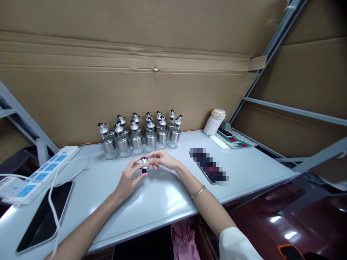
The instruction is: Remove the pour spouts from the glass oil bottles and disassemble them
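Observation:
A silver and black bottle pourer [145, 164] with a black ribbed stopper is held upright just above the table, between my two hands. My left hand [129, 179] grips it from the left, fingers at its upper part and thumb low by the stopper. From the right, my right hand [165, 159] pinches its upper part near the black lever; the fingertips partly hide the contact. Behind my hands stand several glass bottles with metal sleeves, in two rows, most topped with similar pourers. The nearest one is a front-row bottle [150, 139].
A white power strip [51, 169] with cables and a dark tablet [46, 216] lie on the left of the white table [119, 220]. A blurred phone [208, 168] lies to the right. A white tumbler [214, 122] stands far right beside a patterned mat [238, 139]. Cardboard walls the back.

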Demonstrator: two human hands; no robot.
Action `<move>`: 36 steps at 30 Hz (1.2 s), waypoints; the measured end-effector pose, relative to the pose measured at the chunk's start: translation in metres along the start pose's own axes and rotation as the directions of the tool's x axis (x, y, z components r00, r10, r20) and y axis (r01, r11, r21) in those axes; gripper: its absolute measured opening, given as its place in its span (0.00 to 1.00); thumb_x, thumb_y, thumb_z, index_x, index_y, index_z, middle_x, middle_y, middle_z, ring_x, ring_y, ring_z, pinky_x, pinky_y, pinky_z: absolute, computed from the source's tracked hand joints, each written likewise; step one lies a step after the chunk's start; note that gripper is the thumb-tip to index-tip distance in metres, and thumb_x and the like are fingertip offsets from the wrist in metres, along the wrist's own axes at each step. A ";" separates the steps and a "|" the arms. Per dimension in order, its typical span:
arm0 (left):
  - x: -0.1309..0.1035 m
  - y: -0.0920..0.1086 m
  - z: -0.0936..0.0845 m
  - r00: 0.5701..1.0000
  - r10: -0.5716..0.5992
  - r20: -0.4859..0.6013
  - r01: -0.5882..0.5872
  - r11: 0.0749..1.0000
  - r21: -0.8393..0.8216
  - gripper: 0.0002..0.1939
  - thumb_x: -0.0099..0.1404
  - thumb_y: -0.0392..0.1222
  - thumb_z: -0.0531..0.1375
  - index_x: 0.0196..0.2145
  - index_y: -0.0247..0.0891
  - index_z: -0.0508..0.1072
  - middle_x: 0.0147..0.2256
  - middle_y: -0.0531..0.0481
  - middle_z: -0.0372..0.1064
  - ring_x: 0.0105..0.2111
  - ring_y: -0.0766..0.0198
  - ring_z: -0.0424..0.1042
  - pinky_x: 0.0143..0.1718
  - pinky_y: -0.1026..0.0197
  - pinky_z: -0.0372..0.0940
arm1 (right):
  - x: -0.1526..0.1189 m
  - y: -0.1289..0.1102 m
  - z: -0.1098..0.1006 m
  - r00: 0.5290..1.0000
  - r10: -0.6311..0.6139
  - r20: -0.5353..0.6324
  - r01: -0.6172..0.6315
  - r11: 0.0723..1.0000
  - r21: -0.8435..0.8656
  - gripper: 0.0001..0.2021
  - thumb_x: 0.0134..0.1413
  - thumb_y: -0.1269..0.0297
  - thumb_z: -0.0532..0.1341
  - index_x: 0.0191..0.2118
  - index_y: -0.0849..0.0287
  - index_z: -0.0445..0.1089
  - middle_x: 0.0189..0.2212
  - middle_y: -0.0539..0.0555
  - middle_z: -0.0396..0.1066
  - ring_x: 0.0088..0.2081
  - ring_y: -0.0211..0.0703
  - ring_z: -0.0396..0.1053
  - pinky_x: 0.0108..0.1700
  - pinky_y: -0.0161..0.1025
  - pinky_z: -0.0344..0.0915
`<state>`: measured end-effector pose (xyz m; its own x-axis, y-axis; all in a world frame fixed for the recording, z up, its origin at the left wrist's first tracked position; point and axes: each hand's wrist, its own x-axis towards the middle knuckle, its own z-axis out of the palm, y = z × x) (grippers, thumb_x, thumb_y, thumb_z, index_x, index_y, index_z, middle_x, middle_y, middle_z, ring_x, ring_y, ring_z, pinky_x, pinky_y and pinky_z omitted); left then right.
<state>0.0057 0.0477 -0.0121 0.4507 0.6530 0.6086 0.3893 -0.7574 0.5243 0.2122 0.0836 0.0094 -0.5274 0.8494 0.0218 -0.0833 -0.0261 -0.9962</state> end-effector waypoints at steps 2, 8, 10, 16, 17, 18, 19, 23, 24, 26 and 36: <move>0.001 0.000 0.000 1.000 0.005 -0.009 -0.005 1.000 0.001 0.11 0.65 0.43 0.58 0.45 0.41 0.71 0.53 0.41 0.63 0.43 0.58 0.72 0.47 0.52 0.68 | 0.001 0.000 0.002 1.000 -0.001 -0.009 0.002 1.000 0.003 0.22 0.42 0.56 0.69 0.42 0.64 0.73 0.23 0.48 0.72 0.20 0.31 0.65 0.24 0.32 0.57; 0.001 -0.001 0.000 1.000 -0.024 0.011 0.025 1.000 -0.012 0.12 0.65 0.43 0.57 0.46 0.42 0.72 0.58 0.41 0.58 0.43 0.59 0.73 0.49 0.51 0.67 | 0.002 0.001 0.005 0.999 -0.007 -0.046 0.007 1.000 0.001 0.23 0.45 0.59 0.68 0.48 0.63 0.71 0.24 0.48 0.71 0.21 0.32 0.66 0.26 0.32 0.58; 0.000 -0.002 0.001 0.999 -0.032 0.014 0.032 0.999 -0.022 0.12 0.65 0.42 0.57 0.46 0.42 0.72 0.58 0.41 0.59 0.42 0.60 0.73 0.49 0.52 0.67 | 0.002 0.001 0.004 0.999 -0.014 -0.039 0.014 1.000 -0.022 0.23 0.44 0.58 0.68 0.47 0.64 0.72 0.22 0.47 0.70 0.21 0.31 0.65 0.26 0.32 0.58; -0.004 -0.004 0.004 1.000 -0.029 0.013 0.029 1.000 -0.010 0.12 0.65 0.40 0.57 0.46 0.41 0.71 0.53 0.41 0.64 0.48 0.56 0.70 0.47 0.53 0.68 | -0.001 -0.003 0.002 1.000 -0.006 -0.017 0.005 0.999 -0.042 0.23 0.41 0.57 0.69 0.43 0.66 0.74 0.21 0.47 0.71 0.18 0.31 0.64 0.24 0.32 0.56; -0.004 -0.003 0.004 1.000 -0.022 0.013 0.022 1.000 -0.006 0.12 0.65 0.40 0.57 0.46 0.41 0.71 0.53 0.41 0.64 0.48 0.56 0.70 0.47 0.53 0.68 | -0.002 -0.004 0.002 1.000 0.006 -0.008 -0.006 1.000 -0.027 0.23 0.40 0.57 0.70 0.43 0.65 0.74 0.21 0.48 0.71 0.18 0.31 0.65 0.23 0.32 0.56; -0.004 -0.001 0.004 1.000 -0.012 0.016 0.012 1.000 -0.002 0.12 0.65 0.40 0.57 0.46 0.41 0.70 0.53 0.40 0.63 0.47 0.57 0.70 0.47 0.54 0.68 | -0.003 -0.005 0.002 1.000 0.018 0.001 -0.018 1.000 -0.007 0.22 0.39 0.57 0.70 0.42 0.65 0.74 0.21 0.48 0.71 0.18 0.30 0.65 0.22 0.31 0.56; -0.004 0.000 0.004 1.000 -0.001 0.020 0.001 1.000 0.003 0.12 0.65 0.39 0.57 0.46 0.41 0.70 0.53 0.40 0.63 0.46 0.57 0.71 0.47 0.54 0.68 | -0.003 -0.006 0.001 1.000 0.027 0.008 -0.027 1.000 0.014 0.21 0.39 0.58 0.70 0.40 0.65 0.73 0.21 0.47 0.72 0.17 0.30 0.64 0.22 0.31 0.57; -0.005 0.005 0.002 0.998 0.053 0.045 -0.054 0.998 0.025 0.11 0.66 0.38 0.55 0.46 0.40 0.69 0.54 0.40 0.62 0.45 0.58 0.71 0.49 0.53 0.66 | -0.004 -0.006 0.000 0.999 0.049 0.023 -0.051 0.997 0.056 0.20 0.37 0.58 0.71 0.37 0.64 0.72 0.19 0.47 0.72 0.16 0.31 0.65 0.21 0.31 0.58; -0.005 0.006 0.002 0.997 0.068 0.045 -0.069 0.997 0.025 0.11 0.66 0.38 0.55 0.46 0.40 0.69 0.54 0.40 0.62 0.45 0.58 0.71 0.49 0.53 0.66 | -0.004 -0.005 0.000 0.998 0.055 0.030 -0.057 0.996 0.065 0.20 0.37 0.58 0.71 0.37 0.64 0.72 0.20 0.47 0.73 0.16 0.32 0.66 0.21 0.30 0.59; -0.005 0.007 0.001 0.995 0.090 0.051 -0.091 0.996 0.017 0.11 0.66 0.37 0.55 0.47 0.40 0.69 0.55 0.40 0.60 0.45 0.59 0.72 0.50 0.54 0.66 | -0.004 -0.004 -0.002 0.995 0.076 0.061 -0.081 0.993 0.087 0.20 0.39 0.56 0.71 0.36 0.64 0.72 0.22 0.48 0.74 0.18 0.33 0.69 0.21 0.30 0.59; -0.009 0.019 0.003 0.972 0.188 0.145 -0.184 0.982 -0.038 0.11 0.67 0.36 0.54 0.47 0.39 0.67 0.56 0.38 0.59 0.50 0.58 0.69 0.51 0.53 0.66 | -0.013 0.003 -0.023 0.869 0.192 0.456 -0.273 0.955 0.119 0.24 0.39 0.58 0.72 0.42 0.68 0.72 0.24 0.51 0.73 0.21 0.34 0.70 0.23 0.30 0.63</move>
<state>0.0117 0.0270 -0.0093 0.6271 0.4923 0.6037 0.2686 -0.8641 0.4257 0.2378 0.0848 0.0043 -0.8597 0.4930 -0.1335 -0.0362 -0.3195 -0.9469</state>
